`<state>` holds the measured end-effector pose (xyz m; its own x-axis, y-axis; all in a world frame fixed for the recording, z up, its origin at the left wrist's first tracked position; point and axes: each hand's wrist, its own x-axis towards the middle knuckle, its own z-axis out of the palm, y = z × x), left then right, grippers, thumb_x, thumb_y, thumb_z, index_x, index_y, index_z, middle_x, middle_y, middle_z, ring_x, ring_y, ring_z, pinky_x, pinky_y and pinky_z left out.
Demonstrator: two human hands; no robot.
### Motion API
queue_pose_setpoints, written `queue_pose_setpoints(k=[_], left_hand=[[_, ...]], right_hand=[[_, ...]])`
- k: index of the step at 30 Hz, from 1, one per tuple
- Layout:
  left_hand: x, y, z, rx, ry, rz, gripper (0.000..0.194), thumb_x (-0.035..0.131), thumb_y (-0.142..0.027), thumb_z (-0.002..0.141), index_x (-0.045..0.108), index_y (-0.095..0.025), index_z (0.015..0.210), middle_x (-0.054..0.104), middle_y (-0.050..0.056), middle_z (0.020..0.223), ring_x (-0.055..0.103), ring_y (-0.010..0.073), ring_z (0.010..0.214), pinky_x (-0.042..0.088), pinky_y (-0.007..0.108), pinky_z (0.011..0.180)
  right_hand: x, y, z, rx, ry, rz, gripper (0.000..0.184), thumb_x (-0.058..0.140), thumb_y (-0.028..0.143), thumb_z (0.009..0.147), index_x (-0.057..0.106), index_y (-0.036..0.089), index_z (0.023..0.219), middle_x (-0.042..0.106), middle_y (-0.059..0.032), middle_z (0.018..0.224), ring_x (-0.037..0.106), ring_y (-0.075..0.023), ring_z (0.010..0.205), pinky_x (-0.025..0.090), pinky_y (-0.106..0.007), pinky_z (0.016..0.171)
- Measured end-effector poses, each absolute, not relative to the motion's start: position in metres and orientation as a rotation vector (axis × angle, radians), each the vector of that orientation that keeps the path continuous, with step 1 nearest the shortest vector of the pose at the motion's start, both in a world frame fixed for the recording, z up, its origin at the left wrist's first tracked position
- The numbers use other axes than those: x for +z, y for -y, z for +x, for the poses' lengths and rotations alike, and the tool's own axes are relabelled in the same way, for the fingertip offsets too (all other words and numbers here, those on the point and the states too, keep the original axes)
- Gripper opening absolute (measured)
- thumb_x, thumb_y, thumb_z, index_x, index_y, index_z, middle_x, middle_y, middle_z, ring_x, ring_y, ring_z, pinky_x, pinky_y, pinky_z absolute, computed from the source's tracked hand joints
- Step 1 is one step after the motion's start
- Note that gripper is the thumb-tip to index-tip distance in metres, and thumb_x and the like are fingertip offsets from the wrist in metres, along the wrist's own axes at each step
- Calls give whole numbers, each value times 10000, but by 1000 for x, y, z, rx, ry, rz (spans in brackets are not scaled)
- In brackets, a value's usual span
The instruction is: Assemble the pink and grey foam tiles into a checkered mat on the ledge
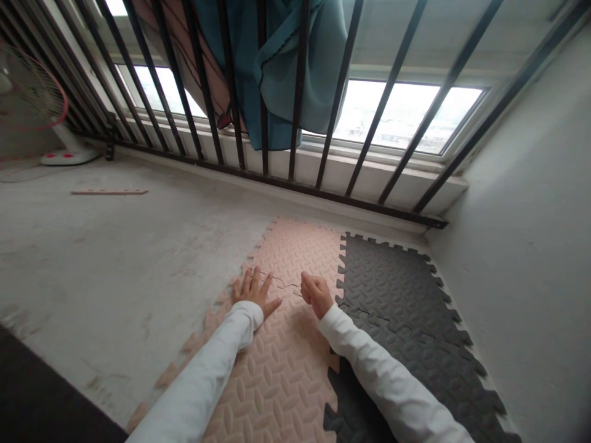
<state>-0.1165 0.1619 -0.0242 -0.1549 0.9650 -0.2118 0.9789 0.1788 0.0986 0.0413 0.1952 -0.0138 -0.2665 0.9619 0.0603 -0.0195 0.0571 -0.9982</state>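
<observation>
Two pink foam mat tiles [281,351] lie end to end on the floor, their toothed edges meeting in a seam across the middle. My left hand [253,290] rests flat on that seam near its left end, fingers spread. Near the seam's right end is my right hand [316,291], curled into a fist against the mat, with nothing seen in it. Dark grey foam mat tiles [392,277] lie along the right side of the pink ones. Between the pink and grey tiles the toothed edges run close together; lower down, my right sleeve covers part of them.
A black railing [277,179] runs along the far side, with blue cloth [277,74] hanging behind it. On the right rises a white wall [530,215]. A fan [69,151] and a thin wooden strip [109,192] are on the concrete floor [120,264] at left.
</observation>
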Motion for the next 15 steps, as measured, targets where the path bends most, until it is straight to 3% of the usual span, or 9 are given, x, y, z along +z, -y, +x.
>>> queue_pose_setpoints(k=[9, 15], left_hand=[[-23, -162, -117, -177, -2258, 1870, 664, 356, -593, 681, 185, -361, 1280, 64, 10, 1413, 29, 220, 1281, 56, 476, 1002], [-25, -162, -116, -132, -2270, 1892, 663, 328, -613, 685, 187, -356, 1279, 69, 15, 1413, 31, 230, 1280, 62, 488, 994]], right_hand=[[-18, -214, -27, 1213, 1556, -1111, 471, 403, 551, 698, 293, 191, 414, 222, 73, 404, 225, -46, 412, 163, -210, 397], [-21, -214, -8, 1138, 1435, -1128, 477, 338, 566, 724, 246, 204, 429, 199, 72, 403, 218, -48, 404, 162, -213, 386]])
